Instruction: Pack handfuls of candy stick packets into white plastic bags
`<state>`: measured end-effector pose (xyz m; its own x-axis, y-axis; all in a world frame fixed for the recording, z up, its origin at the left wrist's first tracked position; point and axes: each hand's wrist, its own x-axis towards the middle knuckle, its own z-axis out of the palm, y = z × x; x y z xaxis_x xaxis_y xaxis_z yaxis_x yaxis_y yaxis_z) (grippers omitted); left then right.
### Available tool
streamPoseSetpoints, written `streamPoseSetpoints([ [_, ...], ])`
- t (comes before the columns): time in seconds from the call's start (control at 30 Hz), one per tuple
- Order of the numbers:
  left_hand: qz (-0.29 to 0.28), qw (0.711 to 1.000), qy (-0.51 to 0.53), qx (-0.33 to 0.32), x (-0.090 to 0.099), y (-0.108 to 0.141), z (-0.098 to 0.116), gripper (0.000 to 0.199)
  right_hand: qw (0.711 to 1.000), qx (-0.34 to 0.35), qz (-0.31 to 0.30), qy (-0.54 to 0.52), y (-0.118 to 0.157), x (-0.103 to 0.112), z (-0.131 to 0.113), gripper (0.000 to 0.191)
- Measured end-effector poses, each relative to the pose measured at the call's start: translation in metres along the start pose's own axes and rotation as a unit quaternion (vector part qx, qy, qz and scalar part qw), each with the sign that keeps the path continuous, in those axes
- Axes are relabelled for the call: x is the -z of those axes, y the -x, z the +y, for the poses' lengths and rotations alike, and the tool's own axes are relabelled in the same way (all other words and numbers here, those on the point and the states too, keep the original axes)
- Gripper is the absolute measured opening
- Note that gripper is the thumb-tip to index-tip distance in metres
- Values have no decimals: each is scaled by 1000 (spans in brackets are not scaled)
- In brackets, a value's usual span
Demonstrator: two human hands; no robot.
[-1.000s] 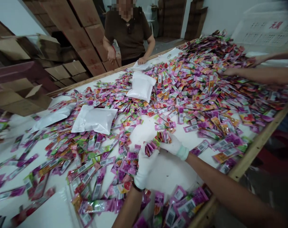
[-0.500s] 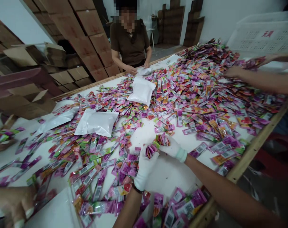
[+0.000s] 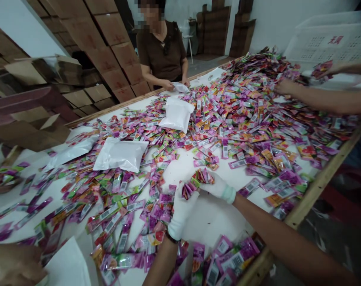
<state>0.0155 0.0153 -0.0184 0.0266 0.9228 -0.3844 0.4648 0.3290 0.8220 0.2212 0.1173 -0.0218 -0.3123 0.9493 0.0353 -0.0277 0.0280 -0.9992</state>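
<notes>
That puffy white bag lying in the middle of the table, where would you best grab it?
Probably by the near right corner of the white bag, coming from the bare table side. It lies flat; its middle bulges, while the sealed edge is thin enough to pinch, and few sachets crowd that corner.

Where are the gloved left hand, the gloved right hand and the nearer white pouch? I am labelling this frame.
left hand (image 3: 182,206), head view, on the back of the glove.
right hand (image 3: 217,186), head view, on the glove's knuckles.
white pouch (image 3: 121,154), head view, on its flat middle.
</notes>
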Motion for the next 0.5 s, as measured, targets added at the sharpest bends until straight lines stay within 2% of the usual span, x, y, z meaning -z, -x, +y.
streamPoseSetpoints([
  [0.1,27,999,21,-29,-1,-3,10,54,1000,-2,1,2,0,0,-1,38],
  [0.23,69,995,43,-60,-19,-24,30,44,999,-14,35,4,1,-6,-4,34],
  [0.33,93,990,30,-106,-25,-39,51,42,994,-72,79,22,6,-4,-9,31],
  [0.4,81,984,-17,-156,-10,-47,66,41,986,-117,106,55,8,6,-15,30],
  [0.47,72,974,-84,-196,23,-59,81,38,976,-108,160,96,4,22,-25,28],
  [0.5,87,967,-117,-207,43,-68,87,38,970,-86,188,126,-1,30,-30,27],
])
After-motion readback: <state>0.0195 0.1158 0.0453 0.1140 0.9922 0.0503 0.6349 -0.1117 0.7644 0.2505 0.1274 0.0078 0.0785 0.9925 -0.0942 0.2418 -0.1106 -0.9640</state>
